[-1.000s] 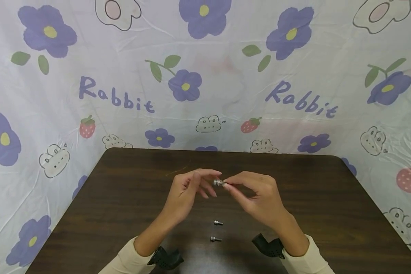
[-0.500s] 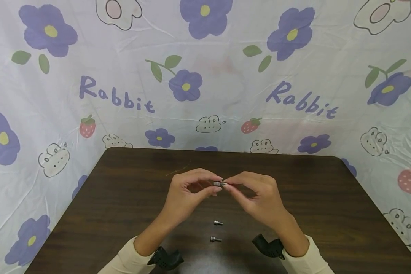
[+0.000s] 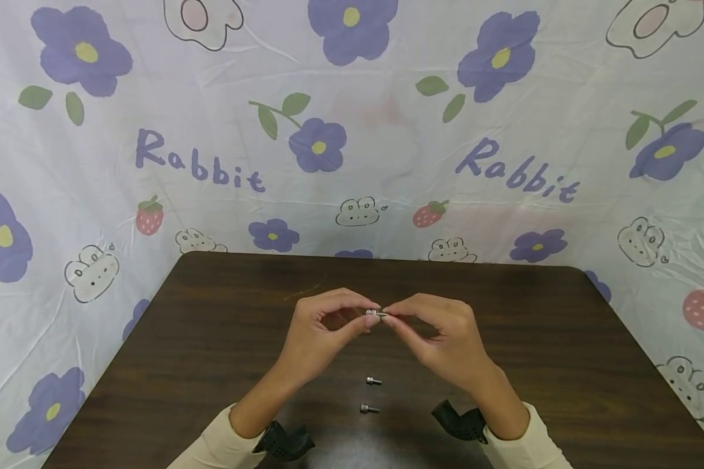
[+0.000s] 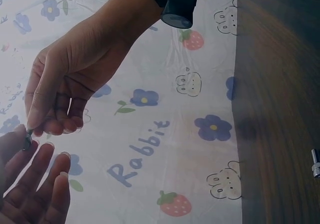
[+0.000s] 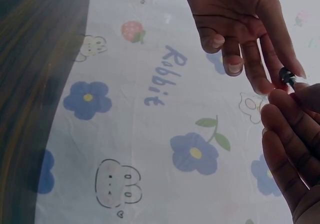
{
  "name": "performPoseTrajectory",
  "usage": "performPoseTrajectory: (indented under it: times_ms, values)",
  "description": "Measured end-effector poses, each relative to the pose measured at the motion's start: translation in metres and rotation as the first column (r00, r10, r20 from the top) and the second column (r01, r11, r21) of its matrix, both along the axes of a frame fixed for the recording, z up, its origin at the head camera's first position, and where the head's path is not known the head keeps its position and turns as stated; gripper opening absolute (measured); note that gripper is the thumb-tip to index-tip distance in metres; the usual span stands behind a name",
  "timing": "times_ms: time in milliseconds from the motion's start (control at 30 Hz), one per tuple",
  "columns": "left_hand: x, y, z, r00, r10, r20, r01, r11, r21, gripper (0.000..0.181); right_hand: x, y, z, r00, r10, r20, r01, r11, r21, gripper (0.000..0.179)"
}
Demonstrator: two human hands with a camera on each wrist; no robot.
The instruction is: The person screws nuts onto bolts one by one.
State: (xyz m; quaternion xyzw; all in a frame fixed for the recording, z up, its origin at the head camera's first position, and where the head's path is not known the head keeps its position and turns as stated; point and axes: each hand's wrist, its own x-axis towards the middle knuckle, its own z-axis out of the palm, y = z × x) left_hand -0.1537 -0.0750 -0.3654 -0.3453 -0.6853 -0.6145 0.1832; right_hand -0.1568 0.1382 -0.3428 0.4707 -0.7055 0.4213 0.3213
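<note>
In the head view, a small silver bolt (image 3: 373,312) is held up above the table between both hands. My right hand (image 3: 448,329) pinches its shank between thumb and forefinger. From the other side, my left hand (image 3: 313,329) pinches the head end with thumb and forefinger. The bolt's knurled head (image 5: 286,75) shows dark between the fingertips in the right wrist view, the shank partly covered. Two similar bolts lie on the table nearer the person: one (image 3: 374,381) a little farther out, the other (image 3: 369,409) closer in, both with heads to the left.
The dark wooden table (image 3: 223,365) has rounded far corners. A patterned cloth (image 3: 387,143) hangs behind it and at both sides. Black camera mounts sit at the left wrist (image 3: 284,443) and right wrist (image 3: 460,420), low over the table.
The left thumb and forefinger, apart from the bolt a second ago, have come together on its head end. The right hand and the two table bolts have stayed in place.
</note>
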Motion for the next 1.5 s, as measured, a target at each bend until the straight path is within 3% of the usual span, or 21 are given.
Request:
performPoseTrajectory:
  times_ms: [200,333,467,667,933,1500]
  values:
    - [0.0010,0.0008,0.0009,0.999,0.012,0.031,-0.011,1.000,-0.015,0.007,0.0006,-0.0008,0.0001,1.000,0.008,0.003,-0.008,1.000,0.006,0.017]
    - [0.0023,0.0009,0.0011,0.995,0.031,0.091,-0.028,0.999,-0.030,0.014,0.0010,-0.0012,0.0004,1.000,0.009,-0.005,-0.009,1.000,-0.003,0.018]
    - [0.0031,0.0001,0.0016,0.991,0.004,0.131,-0.003,1.000,-0.005,0.019,0.0009,-0.0006,0.0005,1.000,0.004,0.001,-0.004,1.000,-0.012,0.020]
    - [0.0034,-0.0009,0.0045,0.999,0.004,0.047,-0.004,1.000,0.007,0.039,0.0007,0.0005,0.0009,1.000,-0.004,0.001,0.004,1.000,-0.009,0.018]
    - [0.0024,0.0001,0.0044,1.000,0.019,-0.019,-0.019,1.000,0.013,0.028,0.0010,0.0001,0.0018,1.000,0.005,-0.002,-0.005,1.000,-0.015,0.022]
    - [0.0014,0.0019,0.0011,0.999,0.028,0.036,-0.028,0.999,0.017,0.011,0.0005,0.0002,0.0011,1.000,-0.005,-0.009,0.005,1.000,-0.006,0.026]
